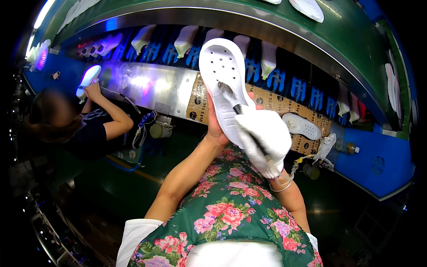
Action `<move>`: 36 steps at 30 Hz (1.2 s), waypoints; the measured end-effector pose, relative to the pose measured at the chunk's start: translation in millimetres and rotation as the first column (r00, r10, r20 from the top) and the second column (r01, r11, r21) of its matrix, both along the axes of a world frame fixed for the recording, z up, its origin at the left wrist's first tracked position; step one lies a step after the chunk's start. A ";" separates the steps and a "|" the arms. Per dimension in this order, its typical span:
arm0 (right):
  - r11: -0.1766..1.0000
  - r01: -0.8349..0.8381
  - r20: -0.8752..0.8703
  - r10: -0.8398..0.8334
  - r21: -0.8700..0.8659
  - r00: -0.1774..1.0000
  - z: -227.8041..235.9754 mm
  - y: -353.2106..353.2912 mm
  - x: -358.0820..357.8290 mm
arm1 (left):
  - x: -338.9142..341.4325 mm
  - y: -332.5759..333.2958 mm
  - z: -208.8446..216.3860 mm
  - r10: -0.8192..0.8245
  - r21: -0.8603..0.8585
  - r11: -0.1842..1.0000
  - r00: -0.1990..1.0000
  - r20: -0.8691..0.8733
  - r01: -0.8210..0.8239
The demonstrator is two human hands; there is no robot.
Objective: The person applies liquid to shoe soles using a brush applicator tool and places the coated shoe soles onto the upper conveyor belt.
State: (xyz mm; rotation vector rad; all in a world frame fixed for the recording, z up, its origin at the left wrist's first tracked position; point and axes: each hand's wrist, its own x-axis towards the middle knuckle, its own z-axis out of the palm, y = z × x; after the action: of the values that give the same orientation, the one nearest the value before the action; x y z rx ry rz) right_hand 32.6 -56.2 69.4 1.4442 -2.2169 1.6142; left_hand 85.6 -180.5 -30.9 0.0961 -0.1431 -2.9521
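My left hand (215,128) holds a white shoe sole (223,73) upright from below, its inner face with small round holes turned toward me. A white cloth glove covers my right hand (265,139), which grips a dark-handled brush (231,98). The brush's bristles rest on the middle of the sole. Both hands are raised in front of a curved conveyor.
A curved conveyor (147,84) with blue holders carries several white soles. Another white sole (302,126) lies on brown cardboard (271,101) to the right. A small bottle (349,147) stands farther right. At left, another person (84,129) holds a sole (87,79) against the line.
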 end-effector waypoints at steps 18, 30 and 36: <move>0.981 -0.193 0.066 0.195 -0.033 0.979 -11.2 13.6 -14.8 | -5.1 -22.8 15.3 0.020 -0.067 0.997 0.998 -0.051 -0.024; 0.962 -0.273 0.037 0.272 0.021 0.962 -16.2 15.7 -8.6 | -10.8 -51.3 -0.9 -0.215 -0.168 0.968 0.961 -0.172 0.186; 0.933 -0.330 0.422 0.360 -0.146 0.832 -22.4 22.5 -2.9 | -12.1 -54.7 14.0 -0.295 -0.177 0.950 0.927 -0.231 0.258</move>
State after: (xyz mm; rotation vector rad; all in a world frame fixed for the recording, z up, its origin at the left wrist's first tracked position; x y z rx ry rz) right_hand 29.7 -33.7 46.9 1.6760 -2.1593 2.3211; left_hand 73.6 -235.2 -16.8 -0.3525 -0.3591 -3.1859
